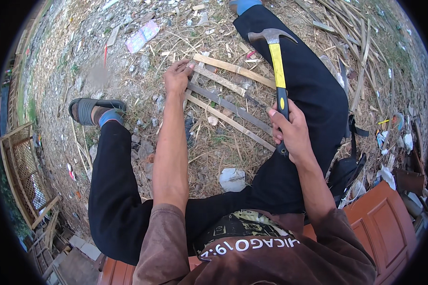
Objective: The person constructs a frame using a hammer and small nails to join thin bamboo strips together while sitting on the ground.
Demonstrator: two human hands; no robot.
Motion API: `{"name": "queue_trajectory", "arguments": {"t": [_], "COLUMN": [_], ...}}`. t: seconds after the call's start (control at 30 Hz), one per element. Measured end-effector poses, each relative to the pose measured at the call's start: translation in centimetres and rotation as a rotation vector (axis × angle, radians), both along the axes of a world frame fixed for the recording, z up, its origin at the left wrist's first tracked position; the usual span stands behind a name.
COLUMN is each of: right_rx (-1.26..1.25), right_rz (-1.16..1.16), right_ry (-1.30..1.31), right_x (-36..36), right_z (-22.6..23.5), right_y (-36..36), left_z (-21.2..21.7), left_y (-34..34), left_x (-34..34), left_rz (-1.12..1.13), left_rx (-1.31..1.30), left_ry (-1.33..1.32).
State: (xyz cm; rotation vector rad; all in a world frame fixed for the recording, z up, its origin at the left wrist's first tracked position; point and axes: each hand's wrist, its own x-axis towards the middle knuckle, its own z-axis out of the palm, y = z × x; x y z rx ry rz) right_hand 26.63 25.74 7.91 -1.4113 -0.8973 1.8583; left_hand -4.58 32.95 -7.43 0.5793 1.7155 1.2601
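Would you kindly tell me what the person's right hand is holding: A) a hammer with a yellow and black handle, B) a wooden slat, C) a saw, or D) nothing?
A: the right hand grips the hammer by the black end of its handle, head raised above the wooden slats.

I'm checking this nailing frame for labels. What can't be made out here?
- Head view: any nail under the left hand is hidden by its fingers.
- Lower hammer handle is covered by the right hand.
- Where the wooden slats meet the right leg is hidden.
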Motion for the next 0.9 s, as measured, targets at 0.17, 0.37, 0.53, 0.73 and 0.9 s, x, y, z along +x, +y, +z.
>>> {"name": "queue_trajectory", "arguments": {"t": [0.17, 0.37, 0.53, 0.73, 0.9], "right_rx": [0.004, 0.008, 0.008, 0.136, 0.516], "right_rz": [0.010, 0.001, 0.000, 0.008, 0.003], "right_ry": [0.022, 0.020, 0.040, -0.054, -0.196], "right_x": [0.1, 0.2, -0.3, 0.8, 0.7], "right_z": [0.0, -0.2, -0.2, -0.5, -2.0], "right_y": [0.0, -0.1, -0.4, -0.2, -1.0], "left_z": [-1.1, -0.7, -1.3, -1.6, -3.0], "left_y": [-0.4, -1.0, -1.4, -0.5, -1.2], "left_x": [-0.3, 0.0, -0.4, 0.6, -0.4], "left_rz": [0.016, 0.021, 0.057, 0.010, -0.024], "left_rx": [0.028, 0.021, 0.074, 0.146, 0.137], "left_ry": [0.039, 0.112, 0.134, 0.172, 0.141]}}
